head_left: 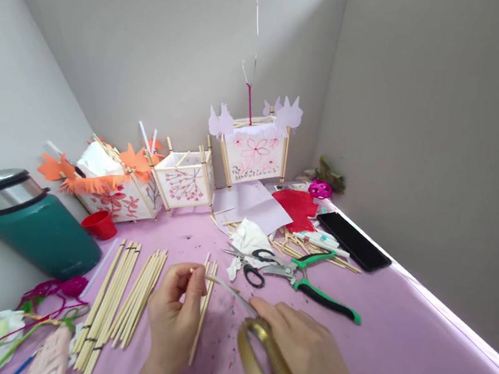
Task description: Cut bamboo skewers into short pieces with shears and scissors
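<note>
My left hand (176, 308) is closed in a pinch on a thin wooden stick (225, 283), which sticks out to the right past my thumb. My right hand (301, 340) is closed on gold-handled scissors (261, 334). Their blades point left and reach the stick close to my left thumb. Below and behind my left hand, a few pale sticks (202, 325) lie on the pink tabletop (223, 353). Left of that hand is a row of loose sticks (140, 296). Beside it lie sticks bound with dark bands (110, 304).
Black-handled scissors (255, 273) and green-and-black pliers (306, 278) lie beyond my hands. At the back stand decorated paper lanterns (254, 156). A teal tumbler (43, 230) and red cup (100, 224) are left; a black phone (354, 241) is right, by grey walls (431, 115).
</note>
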Action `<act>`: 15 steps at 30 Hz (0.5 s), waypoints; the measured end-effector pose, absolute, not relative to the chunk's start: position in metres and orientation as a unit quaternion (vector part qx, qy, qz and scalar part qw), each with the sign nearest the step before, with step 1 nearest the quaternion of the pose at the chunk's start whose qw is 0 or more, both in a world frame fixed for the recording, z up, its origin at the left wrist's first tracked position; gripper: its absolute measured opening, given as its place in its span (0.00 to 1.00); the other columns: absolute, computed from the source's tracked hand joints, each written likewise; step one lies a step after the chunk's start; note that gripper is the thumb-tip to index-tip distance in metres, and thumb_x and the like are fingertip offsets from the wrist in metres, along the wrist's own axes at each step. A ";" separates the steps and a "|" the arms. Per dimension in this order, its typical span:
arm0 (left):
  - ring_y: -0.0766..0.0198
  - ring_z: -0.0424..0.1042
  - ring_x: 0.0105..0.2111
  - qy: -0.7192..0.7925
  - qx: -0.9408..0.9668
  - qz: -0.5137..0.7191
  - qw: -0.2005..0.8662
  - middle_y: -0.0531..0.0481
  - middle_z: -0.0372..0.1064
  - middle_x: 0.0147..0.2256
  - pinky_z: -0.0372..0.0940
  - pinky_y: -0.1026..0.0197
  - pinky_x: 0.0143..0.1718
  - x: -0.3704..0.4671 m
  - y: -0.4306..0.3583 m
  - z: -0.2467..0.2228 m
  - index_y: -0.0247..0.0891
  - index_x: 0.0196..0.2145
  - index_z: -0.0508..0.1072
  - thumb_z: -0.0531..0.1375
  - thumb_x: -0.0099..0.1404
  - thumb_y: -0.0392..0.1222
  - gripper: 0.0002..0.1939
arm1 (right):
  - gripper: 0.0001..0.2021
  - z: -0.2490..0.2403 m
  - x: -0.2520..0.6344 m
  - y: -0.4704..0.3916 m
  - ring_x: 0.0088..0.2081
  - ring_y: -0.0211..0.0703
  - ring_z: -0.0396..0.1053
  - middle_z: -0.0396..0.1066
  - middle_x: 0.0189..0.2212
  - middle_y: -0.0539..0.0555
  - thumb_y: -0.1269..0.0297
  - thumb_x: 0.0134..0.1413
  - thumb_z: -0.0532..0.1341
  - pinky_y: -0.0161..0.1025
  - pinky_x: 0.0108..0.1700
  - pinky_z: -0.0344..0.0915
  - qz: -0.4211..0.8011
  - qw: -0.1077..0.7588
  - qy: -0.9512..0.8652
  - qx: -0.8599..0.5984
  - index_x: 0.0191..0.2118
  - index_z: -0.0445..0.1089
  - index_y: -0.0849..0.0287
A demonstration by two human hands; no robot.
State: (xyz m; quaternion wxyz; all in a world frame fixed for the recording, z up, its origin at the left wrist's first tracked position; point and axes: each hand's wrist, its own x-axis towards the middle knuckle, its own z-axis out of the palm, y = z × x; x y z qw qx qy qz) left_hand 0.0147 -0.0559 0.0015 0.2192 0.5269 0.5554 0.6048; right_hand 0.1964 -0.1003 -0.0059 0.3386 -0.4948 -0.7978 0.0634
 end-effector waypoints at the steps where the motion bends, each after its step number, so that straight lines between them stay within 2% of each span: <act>1: 0.65 0.66 0.24 0.553 0.528 0.608 0.216 0.54 0.65 0.23 0.61 0.64 0.27 0.015 -0.056 0.002 0.41 0.32 0.68 0.59 0.64 0.48 0.08 | 0.24 -0.011 0.193 -0.102 0.35 0.50 0.74 0.77 0.36 0.54 0.71 0.48 0.55 0.44 0.39 0.69 0.035 0.331 -0.797 -0.504 0.53 0.67 0.52; 6: 0.65 0.66 0.24 0.546 0.554 0.602 0.178 0.55 0.65 0.23 0.62 0.63 0.29 0.013 -0.058 -0.001 0.42 0.34 0.68 0.58 0.66 0.46 0.07 | 0.28 -0.024 0.184 -0.104 0.38 0.51 0.74 0.76 0.41 0.56 0.73 0.46 0.55 0.46 0.41 0.69 -0.025 0.316 -0.792 -0.522 0.57 0.63 0.55; 12: 0.65 0.66 0.22 0.553 0.584 0.584 0.108 0.55 0.65 0.22 0.61 0.62 0.27 0.009 -0.064 -0.005 0.43 0.34 0.68 0.57 0.66 0.44 0.04 | 0.27 -0.030 0.172 -0.112 0.35 0.51 0.73 0.76 0.38 0.55 0.73 0.48 0.56 0.47 0.39 0.66 -0.020 0.305 -0.776 -0.552 0.56 0.62 0.53; 15: 0.65 0.67 0.22 0.560 0.593 0.571 0.098 0.55 0.66 0.22 0.62 0.62 0.26 0.007 -0.068 -0.006 0.43 0.34 0.68 0.57 0.66 0.43 0.04 | 0.22 -0.032 0.169 -0.118 0.35 0.52 0.72 0.76 0.39 0.57 0.71 0.49 0.56 0.48 0.39 0.65 -0.044 0.319 -0.766 -0.557 0.53 0.63 0.54</act>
